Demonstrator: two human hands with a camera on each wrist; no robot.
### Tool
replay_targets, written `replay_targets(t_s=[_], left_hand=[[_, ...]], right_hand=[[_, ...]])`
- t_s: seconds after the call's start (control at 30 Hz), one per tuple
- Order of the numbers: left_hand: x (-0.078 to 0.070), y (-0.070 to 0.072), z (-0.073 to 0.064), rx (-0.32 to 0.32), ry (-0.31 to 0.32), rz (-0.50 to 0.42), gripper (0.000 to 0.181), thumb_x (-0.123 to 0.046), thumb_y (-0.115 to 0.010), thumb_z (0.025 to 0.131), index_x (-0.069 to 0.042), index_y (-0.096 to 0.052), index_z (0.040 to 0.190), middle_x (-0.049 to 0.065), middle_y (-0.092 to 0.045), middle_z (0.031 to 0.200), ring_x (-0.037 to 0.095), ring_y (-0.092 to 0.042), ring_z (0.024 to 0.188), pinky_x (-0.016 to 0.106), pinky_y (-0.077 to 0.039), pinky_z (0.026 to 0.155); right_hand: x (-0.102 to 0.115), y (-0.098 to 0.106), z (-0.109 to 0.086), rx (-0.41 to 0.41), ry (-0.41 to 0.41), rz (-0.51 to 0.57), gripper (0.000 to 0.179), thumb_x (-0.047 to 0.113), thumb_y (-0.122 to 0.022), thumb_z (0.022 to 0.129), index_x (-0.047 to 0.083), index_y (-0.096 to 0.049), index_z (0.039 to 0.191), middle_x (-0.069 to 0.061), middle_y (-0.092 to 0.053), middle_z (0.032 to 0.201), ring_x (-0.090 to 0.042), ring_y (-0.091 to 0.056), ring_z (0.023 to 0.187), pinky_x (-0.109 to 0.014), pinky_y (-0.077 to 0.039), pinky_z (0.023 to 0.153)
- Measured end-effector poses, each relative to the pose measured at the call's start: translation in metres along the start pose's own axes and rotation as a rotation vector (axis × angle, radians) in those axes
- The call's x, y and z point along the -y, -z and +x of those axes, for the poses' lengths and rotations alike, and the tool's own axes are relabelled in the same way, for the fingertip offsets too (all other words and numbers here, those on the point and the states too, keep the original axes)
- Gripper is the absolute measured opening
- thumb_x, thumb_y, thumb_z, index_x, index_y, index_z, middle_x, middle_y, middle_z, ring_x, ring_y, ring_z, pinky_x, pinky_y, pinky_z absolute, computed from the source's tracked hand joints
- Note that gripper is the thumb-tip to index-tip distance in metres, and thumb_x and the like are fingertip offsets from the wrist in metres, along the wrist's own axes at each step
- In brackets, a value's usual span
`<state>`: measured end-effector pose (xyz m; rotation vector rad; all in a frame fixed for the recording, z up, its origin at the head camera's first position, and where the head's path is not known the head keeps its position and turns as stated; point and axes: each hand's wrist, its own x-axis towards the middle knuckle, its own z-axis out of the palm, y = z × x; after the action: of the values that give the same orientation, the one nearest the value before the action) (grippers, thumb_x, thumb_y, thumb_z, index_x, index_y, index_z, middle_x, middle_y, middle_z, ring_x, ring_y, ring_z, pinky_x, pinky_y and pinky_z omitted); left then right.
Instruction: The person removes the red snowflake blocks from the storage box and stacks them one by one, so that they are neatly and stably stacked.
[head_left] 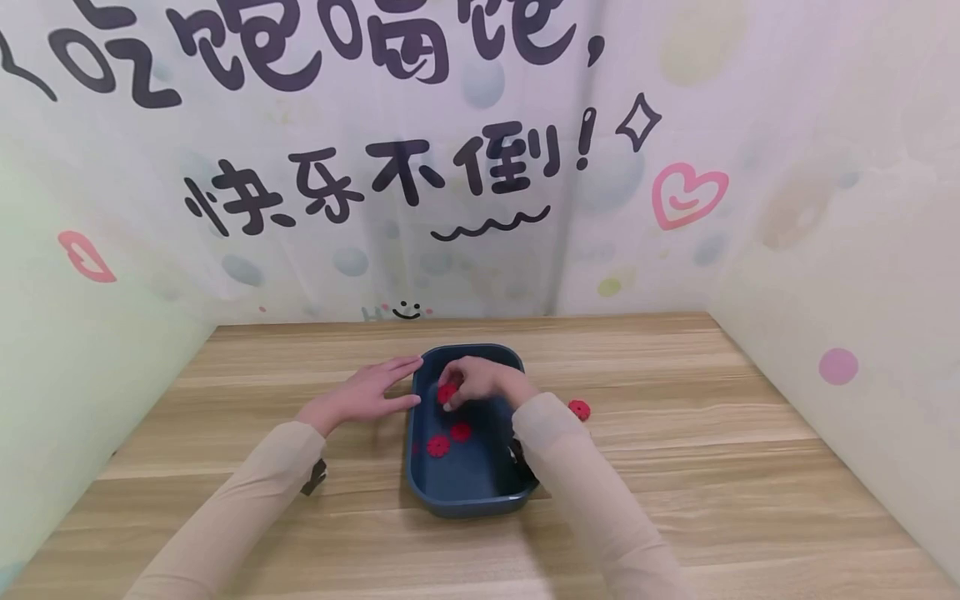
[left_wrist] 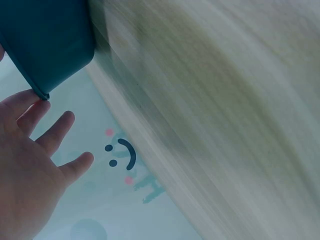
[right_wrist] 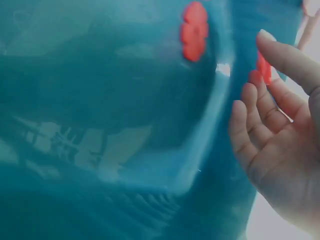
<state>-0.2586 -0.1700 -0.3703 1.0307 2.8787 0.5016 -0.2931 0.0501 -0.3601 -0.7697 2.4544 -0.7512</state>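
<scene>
I'm apparently picking or placing, pinching a red scalloped disc in my right grip | left grip: extended, touching left rim of blue rectangular tub | next: probably needing steady pinch

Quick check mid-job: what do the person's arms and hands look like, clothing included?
Long, plain, pale beige sleeves reach the wrists. The left hand and right hand are bare: no glove or ring shows. A small dark piece shows by the left sleeve; I cannot tell what it is.
</scene>
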Motion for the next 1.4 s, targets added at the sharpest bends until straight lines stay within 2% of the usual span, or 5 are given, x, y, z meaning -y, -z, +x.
replay_targets(t_s=[0.2, 0.4, 0.5, 1.0, 1.4], left_hand=[[-0.002, 0.002, 0.0, 0.001, -0.002, -0.009, 0.067, -0.048, -0.046, 0.087, -0.004, -0.032, 0.137, 0.015, -0.031, 0.138, 0.032, -0.028, 0.124, 0.054, -0.021, 0.095], [-0.002, 0.003, 0.0, -0.004, -0.003, -0.013, 0.066, -0.046, -0.047, 0.087, -0.004, -0.033, 0.136, 0.016, -0.032, 0.137, 0.032, -0.029, 0.124, 0.054, -0.022, 0.095], [-0.002, 0.003, 0.0, -0.002, 0.0, -0.014, 0.066, -0.046, -0.048, 0.087, -0.004, -0.033, 0.136, 0.016, -0.032, 0.137, 0.032, -0.028, 0.124, 0.054, -0.022, 0.095], [-0.001, 0.002, -0.001, -0.011, -0.015, 0.0, 0.065, -0.043, -0.049, 0.087, -0.004, -0.033, 0.136, 0.015, -0.031, 0.137, 0.032, -0.029, 0.124, 0.051, -0.023, 0.096], [-0.002, 0.002, -0.001, -0.002, -0.002, -0.005, 0.066, -0.046, -0.048, 0.087, -0.005, -0.032, 0.137, 0.015, -0.031, 0.138, 0.032, -0.028, 0.124, 0.053, -0.022, 0.095]], right_hand=[[0.007, 0.021, -0.007, -0.108, 0.085, -0.001, 0.029, 0.021, -0.07, 0.076, 0.013, -0.056, 0.1, 0.002, -0.056, 0.088, -0.015, -0.051, 0.08, -0.026, -0.043, 0.072], [0.009, 0.037, -0.014, -0.14, 0.187, 0.074, 0.029, 0.016, -0.069, 0.077, 0.008, -0.055, 0.101, -0.001, -0.057, 0.088, -0.016, -0.053, 0.081, -0.025, -0.042, 0.075], [0.008, 0.044, -0.019, -0.156, 0.228, 0.06, 0.03, 0.016, -0.069, 0.077, 0.007, -0.056, 0.103, -0.002, -0.057, 0.089, -0.016, -0.053, 0.083, -0.026, -0.042, 0.077], [-0.025, 0.059, -0.05, -0.214, 0.31, 0.049, 0.033, 0.017, -0.067, 0.079, 0.008, -0.055, 0.108, -0.004, -0.054, 0.096, -0.019, -0.052, 0.082, -0.031, -0.043, 0.075], [-0.049, 0.059, -0.081, -0.255, 0.304, 0.042, 0.039, 0.019, -0.068, 0.078, 0.006, -0.054, 0.112, -0.003, -0.053, 0.1, -0.019, -0.051, 0.085, -0.034, -0.044, 0.073]])
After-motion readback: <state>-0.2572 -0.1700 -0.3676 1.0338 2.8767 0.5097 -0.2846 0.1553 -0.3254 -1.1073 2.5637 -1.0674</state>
